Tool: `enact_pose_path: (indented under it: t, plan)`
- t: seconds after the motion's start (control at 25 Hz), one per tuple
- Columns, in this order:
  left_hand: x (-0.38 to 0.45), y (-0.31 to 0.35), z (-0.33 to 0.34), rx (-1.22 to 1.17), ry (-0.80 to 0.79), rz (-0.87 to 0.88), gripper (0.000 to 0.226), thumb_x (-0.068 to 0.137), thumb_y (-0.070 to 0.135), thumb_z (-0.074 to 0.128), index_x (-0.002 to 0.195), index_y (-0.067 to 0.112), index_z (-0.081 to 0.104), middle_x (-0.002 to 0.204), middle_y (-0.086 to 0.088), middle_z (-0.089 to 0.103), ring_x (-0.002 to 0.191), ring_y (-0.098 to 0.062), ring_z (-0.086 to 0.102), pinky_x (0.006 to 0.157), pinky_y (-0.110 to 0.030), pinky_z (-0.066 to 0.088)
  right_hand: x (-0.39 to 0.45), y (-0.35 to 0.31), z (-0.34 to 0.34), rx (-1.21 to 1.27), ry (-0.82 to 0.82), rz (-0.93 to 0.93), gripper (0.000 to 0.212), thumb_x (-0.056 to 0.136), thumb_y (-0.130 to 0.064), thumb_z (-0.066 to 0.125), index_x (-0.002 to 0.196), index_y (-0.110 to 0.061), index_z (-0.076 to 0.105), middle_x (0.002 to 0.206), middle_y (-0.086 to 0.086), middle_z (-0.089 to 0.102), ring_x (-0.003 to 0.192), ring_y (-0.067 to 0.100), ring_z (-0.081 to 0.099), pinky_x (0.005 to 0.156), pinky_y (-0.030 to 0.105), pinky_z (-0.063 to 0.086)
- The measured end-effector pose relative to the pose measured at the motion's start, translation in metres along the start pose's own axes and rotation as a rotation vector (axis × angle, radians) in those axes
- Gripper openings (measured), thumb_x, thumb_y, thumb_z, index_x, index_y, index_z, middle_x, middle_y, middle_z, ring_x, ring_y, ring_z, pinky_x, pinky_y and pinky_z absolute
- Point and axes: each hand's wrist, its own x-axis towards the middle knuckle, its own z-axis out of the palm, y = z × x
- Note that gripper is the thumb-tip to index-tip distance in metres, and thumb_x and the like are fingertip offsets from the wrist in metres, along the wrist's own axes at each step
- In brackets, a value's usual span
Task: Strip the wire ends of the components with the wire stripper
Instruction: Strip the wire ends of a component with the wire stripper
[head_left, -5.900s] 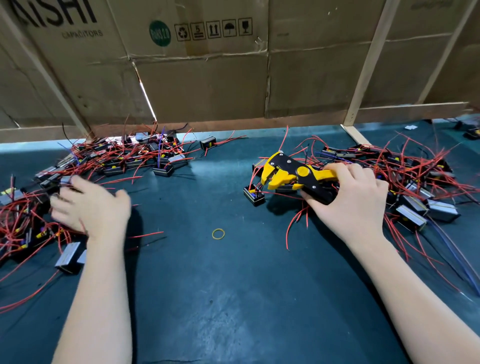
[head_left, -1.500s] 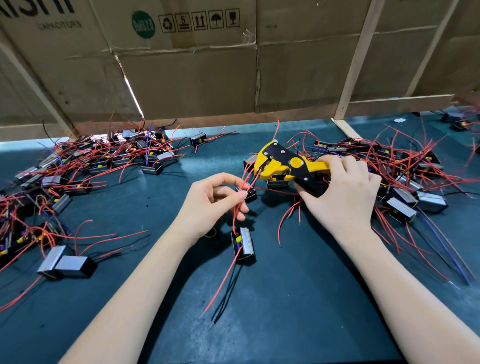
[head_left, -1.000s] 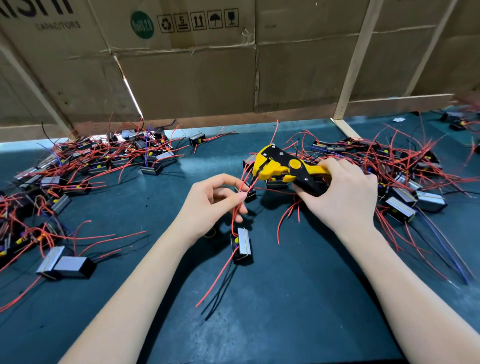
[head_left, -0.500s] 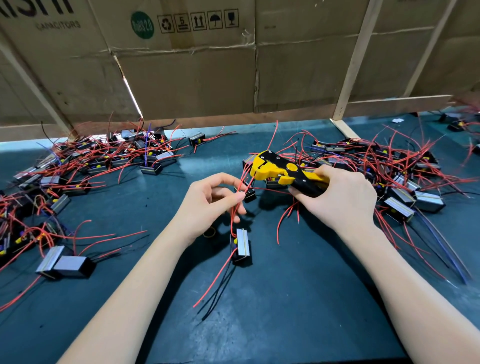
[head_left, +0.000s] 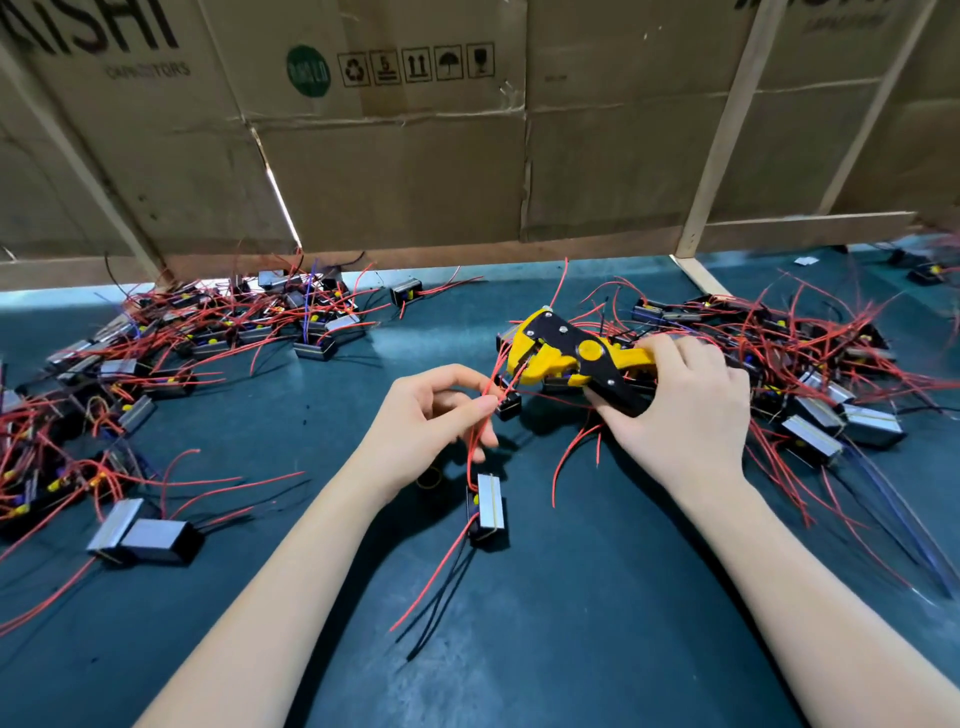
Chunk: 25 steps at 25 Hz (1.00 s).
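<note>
Mid-job at a dark green worktop (head_left: 571, 649), boxed in by a cardboard screen (head_left: 395, 182). Left hand (head_left: 426, 421) pinching the red wires (head_left: 480, 415) of one small metal-cased component (head_left: 487, 501), which hangs or rests just below the fingers with a red and a black lead trailing toward the viewer. Right hand (head_left: 680, 410) wrapped around the handles of the yellow-and-black wire stripper (head_left: 566, 358), nose pointing left and just beside the pinched wire tips; whether a tip already sits in the jaws, impossible to tell. Handles apparently not squeezed together, so probably one wire end about to be cut rather than finished. Two heaps flanking the hands: a left pile (head_left: 171, 358) and a right pile (head_left: 800, 364), each a tangle of red leads and cased parts. Which heap holds finished pieces, not readable at this distance, wire tips too small to judge. By the look of it, plenty of stripping left, with dozens of components lying around.
</note>
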Motion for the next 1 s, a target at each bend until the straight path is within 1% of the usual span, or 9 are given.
enact_pose_path:
  t: [0.12,0.36,0.6,0.88,1.0]
  plan:
    - [0.001,0.0,0.002,-0.006,0.018,-0.009,0.015,0.096,0.015,0.061,0.096,0.002,0.068,0.061,-0.008,0.068,0.049,-0.019,0.063,0.054,-0.013,0.045,0.001,0.004,0.003,0.004,-0.012,0.065,0.061,0.072,-0.06,0.073,0.108,-0.012,0.063,0.103,0.009,0.063,0.098,0.035,0.057,0.08,0.043,0.039]
    - [0.001,-0.003,0.005,0.027,-0.025,-0.034,0.018,0.096,0.017,0.061,0.095,0.002,0.069,0.058,-0.008,0.066,0.047,-0.019,0.059,0.054,-0.013,0.045,0.0,-0.001,0.003,0.018,0.008,0.005,0.056,0.071,-0.059,0.073,0.103,-0.014,0.062,0.099,0.006,0.062,0.097,0.032,0.055,0.079,0.042,0.037]
    - [0.002,-0.005,0.006,0.009,-0.014,-0.04,0.018,0.098,0.01,0.056,0.095,-0.005,0.067,0.054,-0.009,0.064,0.043,-0.018,0.057,0.051,-0.013,0.044,0.0,-0.001,-0.002,0.06,-0.01,-0.015,0.053,0.072,-0.059,0.072,0.103,-0.017,0.064,0.097,0.003,0.063,0.097,0.03,0.055,0.079,0.041,0.037]
    - [0.001,-0.006,0.005,0.008,-0.022,-0.036,0.018,0.098,0.01,0.056,0.094,-0.004,0.067,0.054,-0.01,0.064,0.043,-0.019,0.057,0.051,-0.014,0.044,0.003,-0.002,-0.008,0.03,0.027,-0.072,0.045,0.074,-0.056,0.073,0.09,-0.015,0.065,0.081,0.003,0.063,0.084,0.031,0.06,0.072,0.039,0.034]
    - [0.001,-0.006,0.005,-0.002,-0.024,-0.036,0.017,0.098,0.009,0.057,0.092,-0.003,0.067,0.054,-0.01,0.064,0.043,-0.019,0.057,0.051,-0.015,0.045,0.003,-0.003,-0.01,0.007,0.014,-0.069,0.044,0.07,-0.053,0.079,0.08,-0.013,0.065,0.072,0.005,0.063,0.072,0.033,0.062,0.064,0.036,0.037]
